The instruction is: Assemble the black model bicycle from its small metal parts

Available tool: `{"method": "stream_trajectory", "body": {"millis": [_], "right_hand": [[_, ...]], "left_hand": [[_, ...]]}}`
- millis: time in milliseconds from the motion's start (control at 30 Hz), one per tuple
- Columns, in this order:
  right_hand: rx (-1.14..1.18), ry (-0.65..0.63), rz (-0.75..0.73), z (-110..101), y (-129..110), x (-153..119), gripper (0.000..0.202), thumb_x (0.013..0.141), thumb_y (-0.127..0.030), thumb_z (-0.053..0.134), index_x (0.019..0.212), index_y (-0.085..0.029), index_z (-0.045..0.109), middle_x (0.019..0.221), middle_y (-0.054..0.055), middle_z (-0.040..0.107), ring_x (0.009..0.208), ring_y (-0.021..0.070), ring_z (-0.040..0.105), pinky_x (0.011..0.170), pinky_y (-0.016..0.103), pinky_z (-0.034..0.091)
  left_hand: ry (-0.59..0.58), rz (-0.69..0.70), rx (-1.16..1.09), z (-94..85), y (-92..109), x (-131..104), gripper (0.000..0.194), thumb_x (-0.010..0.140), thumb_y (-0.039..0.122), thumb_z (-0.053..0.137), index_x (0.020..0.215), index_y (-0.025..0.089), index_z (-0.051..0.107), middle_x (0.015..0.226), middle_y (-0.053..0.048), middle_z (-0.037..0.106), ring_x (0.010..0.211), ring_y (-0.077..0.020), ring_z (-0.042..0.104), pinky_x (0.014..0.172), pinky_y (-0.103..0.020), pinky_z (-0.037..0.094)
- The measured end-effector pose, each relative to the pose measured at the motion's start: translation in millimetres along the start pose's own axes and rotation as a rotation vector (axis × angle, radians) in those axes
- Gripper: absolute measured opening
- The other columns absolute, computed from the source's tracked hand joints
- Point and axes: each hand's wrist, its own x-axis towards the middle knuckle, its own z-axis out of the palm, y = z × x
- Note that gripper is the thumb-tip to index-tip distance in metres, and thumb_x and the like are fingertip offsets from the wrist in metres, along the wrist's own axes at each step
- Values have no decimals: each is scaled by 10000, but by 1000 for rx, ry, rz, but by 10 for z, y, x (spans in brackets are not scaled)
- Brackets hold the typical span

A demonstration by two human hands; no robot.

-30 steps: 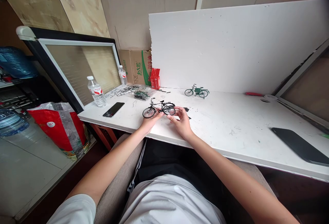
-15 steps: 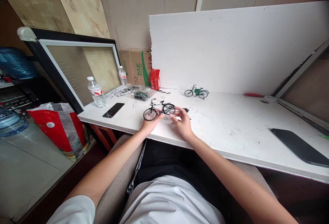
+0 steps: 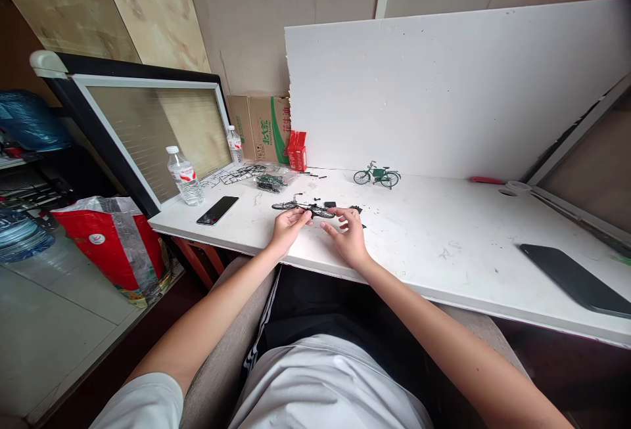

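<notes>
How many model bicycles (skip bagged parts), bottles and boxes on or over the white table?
2 bicycles: black model bicycle, green model bicycle
2 bottles: nearer clear plastic bottle, farther bottle
2 boxes: brown cardboard box, small red box
Total: 6

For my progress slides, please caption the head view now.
Left hand holds a tilted black model bicycle, right hand at its rear wheel; a green model bicycle stands upright farther back.

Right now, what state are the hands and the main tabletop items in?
Black model bicycle: held, tipped nearly flat.
Left hand: closed on that bicycle.
Right hand: open, partly curled.
Green model bicycle: upright.
Nearer water bottle: upright, capped.
Farther water bottle: upright, capped.
Smartphone: flat, screen dark.
Red box: standing.
</notes>
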Motion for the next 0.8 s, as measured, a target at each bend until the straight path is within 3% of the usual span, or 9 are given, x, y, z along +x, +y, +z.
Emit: {"method": "stream_trajectory", "body": {"millis": [167,333,500,667,800], "right_hand": [[38,1,-62,4,-18,10,327,890,-535,760,1096,-282,792,1237,116,646,1246,308,570,950,458,520],[166,-79,-53,27,17,12,298,961,-515,687,1098,-277,804,1198,98,737,1151,284,672,950,451,563],[199,-102,-33,41,39,1,298,954,-519,695,1086,-282,818,1176,93,755,1096,281,704,907,444,602],[202,-143,-31,42,36,0,321,925,-537,725,1118,-299,822,1210,98,733,1141,288,683,912,449,610],[181,-142,-44,47,16,-3,301,923,-506,729,1112,-294,829,1155,104,724,1097,278,679,883,440,605]], "left_hand": [[-8,14,14,1,3,2,413,774,478,871,986,148,741,909,-64,763,750,-167,703,800,-323,525],[3,4,27,7,9,2,424,787,503,856,983,148,734,912,-76,772,773,-201,739,794,-335,501],[-31,-29,-2,15,10,-8,469,740,456,903,1016,157,670,932,-93,786,881,-255,770,856,-372,514],[-49,-21,-40,7,-15,0,496,712,416,927,1029,147,657,957,-99,777,855,-235,761,912,-403,528],[-46,-28,-25,-8,-34,13,495,741,418,906,1072,147,658,954,-85,773,853,-222,760,866,-362,530]]}}
